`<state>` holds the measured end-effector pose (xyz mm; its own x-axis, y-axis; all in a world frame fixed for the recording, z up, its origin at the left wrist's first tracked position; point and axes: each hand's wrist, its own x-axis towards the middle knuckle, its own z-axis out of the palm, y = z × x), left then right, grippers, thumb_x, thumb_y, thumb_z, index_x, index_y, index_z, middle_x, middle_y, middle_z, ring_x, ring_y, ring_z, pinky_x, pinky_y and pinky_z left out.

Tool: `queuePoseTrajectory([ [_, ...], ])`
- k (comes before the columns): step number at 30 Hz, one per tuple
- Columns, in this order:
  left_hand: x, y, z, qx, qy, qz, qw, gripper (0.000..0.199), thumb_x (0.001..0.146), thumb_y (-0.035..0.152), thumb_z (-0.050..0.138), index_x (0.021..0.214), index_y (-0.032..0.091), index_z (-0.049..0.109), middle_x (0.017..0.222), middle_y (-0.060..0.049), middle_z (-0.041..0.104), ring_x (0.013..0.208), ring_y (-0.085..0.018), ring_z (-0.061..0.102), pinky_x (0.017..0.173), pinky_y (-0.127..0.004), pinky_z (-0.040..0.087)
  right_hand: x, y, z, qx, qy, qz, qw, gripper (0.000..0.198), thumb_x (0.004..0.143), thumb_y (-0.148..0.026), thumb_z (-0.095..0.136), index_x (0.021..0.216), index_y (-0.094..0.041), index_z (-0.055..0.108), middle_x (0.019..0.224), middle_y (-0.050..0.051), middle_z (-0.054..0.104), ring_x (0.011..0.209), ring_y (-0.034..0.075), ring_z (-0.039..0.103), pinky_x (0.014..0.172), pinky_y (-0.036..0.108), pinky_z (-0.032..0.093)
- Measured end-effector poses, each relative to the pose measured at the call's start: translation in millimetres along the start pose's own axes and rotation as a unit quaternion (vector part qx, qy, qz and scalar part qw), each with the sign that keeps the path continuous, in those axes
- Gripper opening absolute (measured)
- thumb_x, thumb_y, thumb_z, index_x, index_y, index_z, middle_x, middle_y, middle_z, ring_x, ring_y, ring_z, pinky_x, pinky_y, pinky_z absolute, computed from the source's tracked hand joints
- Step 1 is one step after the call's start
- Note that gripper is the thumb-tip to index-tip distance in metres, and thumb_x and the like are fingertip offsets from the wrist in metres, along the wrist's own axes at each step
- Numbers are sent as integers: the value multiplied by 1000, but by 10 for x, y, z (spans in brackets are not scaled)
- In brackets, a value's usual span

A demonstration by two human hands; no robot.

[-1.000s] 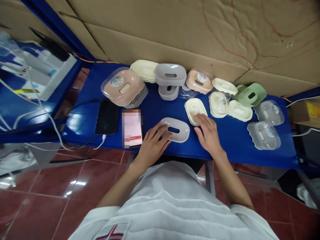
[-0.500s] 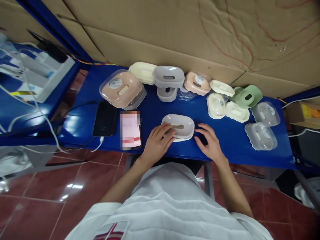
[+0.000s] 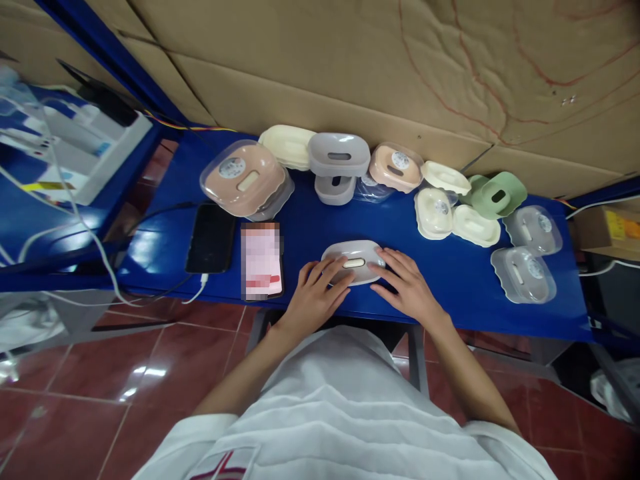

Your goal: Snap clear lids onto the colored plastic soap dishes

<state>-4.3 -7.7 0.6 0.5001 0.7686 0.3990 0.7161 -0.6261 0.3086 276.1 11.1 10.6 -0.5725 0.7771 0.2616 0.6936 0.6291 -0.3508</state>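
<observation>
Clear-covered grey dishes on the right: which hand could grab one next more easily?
Probably the right hand: it is at the right end of the grey slotted dish, nearer the clear-covered grey dishes. The left hand is at the opposite end, so it would reach across.

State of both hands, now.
Left hand: open, fingertips on the left end of the grey dish.
Right hand: open, fingertips at the dish's right end.

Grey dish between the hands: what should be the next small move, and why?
Perhaps press the grey dish lightly at both ends: the left hand and right hand touch opposite ends, and a cream piece shows through its middle.
</observation>
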Motion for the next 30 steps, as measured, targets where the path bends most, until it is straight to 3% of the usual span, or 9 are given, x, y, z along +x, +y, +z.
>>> queuePoseTrajectory([
  [5, -50, -59, 5, -98, 40, -22, 994, 34, 99, 19, 73, 132, 23, 65, 158, -21, 53, 154, -36, 48, 119, -60, 49, 532, 284, -84, -9, -2, 33, 999, 50, 113, -41, 44, 160, -25, 51, 169, 11, 48, 156, 29, 47, 128, 56, 42],
  [8, -61, -75, -24, -145, 53, -9, 988, 29, 97, 18, 76, 123, 20, 63, 158, -23, 50, 157, -37, 45, 121, -62, 48, 976, 495, 12, -57, 23, 76, 995, 62, 112, -47, 44, 166, -15, 41, 171, 18, 42, 161, 35, 38, 130, 59, 35],
  [11, -74, -78, -52, -178, 41, -9, 983, 30, 93, 16, 79, 118, 21, 63, 161, -22, 47, 159, -38, 42, 122, -63, 49, 1178, 546, 121, -94, 34, 98, 990, 70, 109, -53, 51, 164, -13, 42, 159, 22, 53, 154, 39, 43, 129, 63, 30],
  [16, -78, -79, -64, -186, 31, -17, 982, 38, 86, 13, 82, 119, 22, 65, 165, -20, 45, 159, -40, 40, 121, -64, 49, 862, 389, 110, -134, 70, 114, 982, 64, 103, -63, 61, 150, -19, 60, 127, 17, 66, 131, 37, 60, 124, 63, 35],
  [19, -64, -85, -69, -190, 33, -5, 981, 40, 88, 12, 78, 124, 22, 64, 162, -20, 49, 158, -40, 42, 122, -64, 48, 550, 340, 51, -142, 104, 131, 976, 58, 98, -68, 66, 129, -19, 69, 124, 17, 66, 131, 37, 62, 117, 59, 46],
  [22, -69, -88, -79, -193, 31, -12, 981, 47, 92, 15, 75, 135, 23, 59, 157, -19, 52, 153, -37, 49, 120, -61, 51, 302, 343, 3, -105, 147, 167, 969, 42, 102, -60, 66, 114, -20, 68, 124, 17, 66, 135, 36, 62, 110, 55, 54],
  [25, -97, -85, -90, -179, 25, -21, 983, 57, 96, 23, 77, 147, 25, 52, 157, -20, 53, 148, -35, 55, 116, -56, 55, 140, 307, -77, -30, 173, 174, 969, 31, 103, -49, 67, 116, -21, 67, 126, 15, 68, 132, 32, 66, 109, 51, 58],
  [30, -108, -103, -106, -134, 30, -5, 990, 72, 96, 34, 81, 159, 29, 44, 159, -21, 53, 147, -37, 56, 115, -55, 55, -12, 34, -252, 51, 169, 174, 969, 38, 101, -40, 73, 135, -26, 66, 134, 11, 72, 129, 29, 69, 110, 50, 59],
])
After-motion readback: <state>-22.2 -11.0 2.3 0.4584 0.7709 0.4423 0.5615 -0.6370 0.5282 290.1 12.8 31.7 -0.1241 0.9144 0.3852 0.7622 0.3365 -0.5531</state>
